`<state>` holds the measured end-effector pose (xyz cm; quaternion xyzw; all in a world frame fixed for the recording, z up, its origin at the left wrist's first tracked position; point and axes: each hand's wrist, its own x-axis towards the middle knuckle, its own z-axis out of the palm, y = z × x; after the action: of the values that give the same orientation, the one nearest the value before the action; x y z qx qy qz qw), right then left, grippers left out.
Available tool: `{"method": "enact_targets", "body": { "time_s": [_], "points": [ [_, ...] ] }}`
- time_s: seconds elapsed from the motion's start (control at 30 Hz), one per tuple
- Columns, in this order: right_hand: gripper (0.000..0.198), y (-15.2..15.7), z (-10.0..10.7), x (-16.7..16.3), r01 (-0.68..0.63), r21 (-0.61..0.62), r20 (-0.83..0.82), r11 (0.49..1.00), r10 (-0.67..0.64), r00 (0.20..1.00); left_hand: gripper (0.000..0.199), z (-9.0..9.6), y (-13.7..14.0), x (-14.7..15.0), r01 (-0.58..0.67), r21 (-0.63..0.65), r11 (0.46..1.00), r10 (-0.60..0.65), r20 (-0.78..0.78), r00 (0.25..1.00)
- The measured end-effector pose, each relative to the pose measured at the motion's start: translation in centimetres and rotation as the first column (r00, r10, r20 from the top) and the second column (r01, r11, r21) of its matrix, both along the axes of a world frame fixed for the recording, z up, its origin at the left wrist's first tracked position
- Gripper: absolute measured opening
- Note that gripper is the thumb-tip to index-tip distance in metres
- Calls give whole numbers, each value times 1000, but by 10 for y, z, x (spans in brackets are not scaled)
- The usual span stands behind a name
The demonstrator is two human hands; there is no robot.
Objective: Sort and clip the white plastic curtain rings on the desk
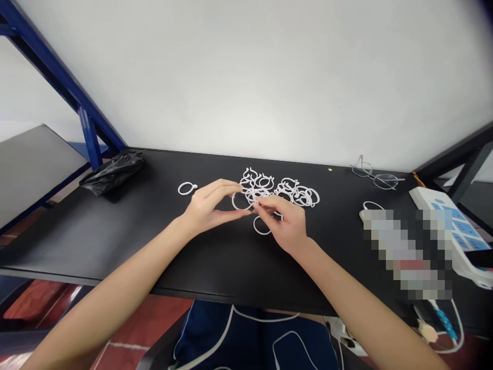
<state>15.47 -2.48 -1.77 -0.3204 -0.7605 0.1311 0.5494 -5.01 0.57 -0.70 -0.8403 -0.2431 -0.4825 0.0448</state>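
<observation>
White ring [233, 204] is held between the two hands, over the black table [215, 257]. Well to the left of the grip, a crumpled black plastic bag [113, 173] is seen near the wall. Closer on that side, just beyond the left wrist, a lone ring [194, 186] is laid apart. The left hand [206, 205] is curved open to about the ring's width, with fingertips placed at the far edge and thumb at the near edge. Just beyond the grip, more rings [265, 181] are heaped, overlapping. By the right hand [287, 218], the ring's right side is pinched between thumb and fingertips; a lower ring [264, 234] is partly covered by it. Well to the right, eyeglasses [386, 181], a pixelated object [404, 252] and a power strip [454, 221] are placed.
</observation>
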Motion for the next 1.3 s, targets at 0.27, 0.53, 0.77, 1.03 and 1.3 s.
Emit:
{"method": "enact_targets", "body": {
  "time_s": [0.27,0.53,0.77,1.03,1.3],
  "points": [
    [7,-2,1,1,-41,-5,-2,999,41,999,41,0,-2,0,42,0,999,-42,22,999],
    [5,-6,3,-4,-73,-55,-17,996,73,997,48,4,-7,4,58,-172,983,-45,78,996],
    [8,-11,5,-9,-134,-107,10,985,136,991,35,2,-17,15,158,-412,898,-120,117,986],
    [16,-11,5,-5,-176,-102,154,979,191,970,27,8,-29,21,223,-607,763,-57,281,958],
    [21,-11,2,-9,-192,-89,228,977,208,951,34,7,-29,25,278,-678,680,-78,310,947]
  ]
}}
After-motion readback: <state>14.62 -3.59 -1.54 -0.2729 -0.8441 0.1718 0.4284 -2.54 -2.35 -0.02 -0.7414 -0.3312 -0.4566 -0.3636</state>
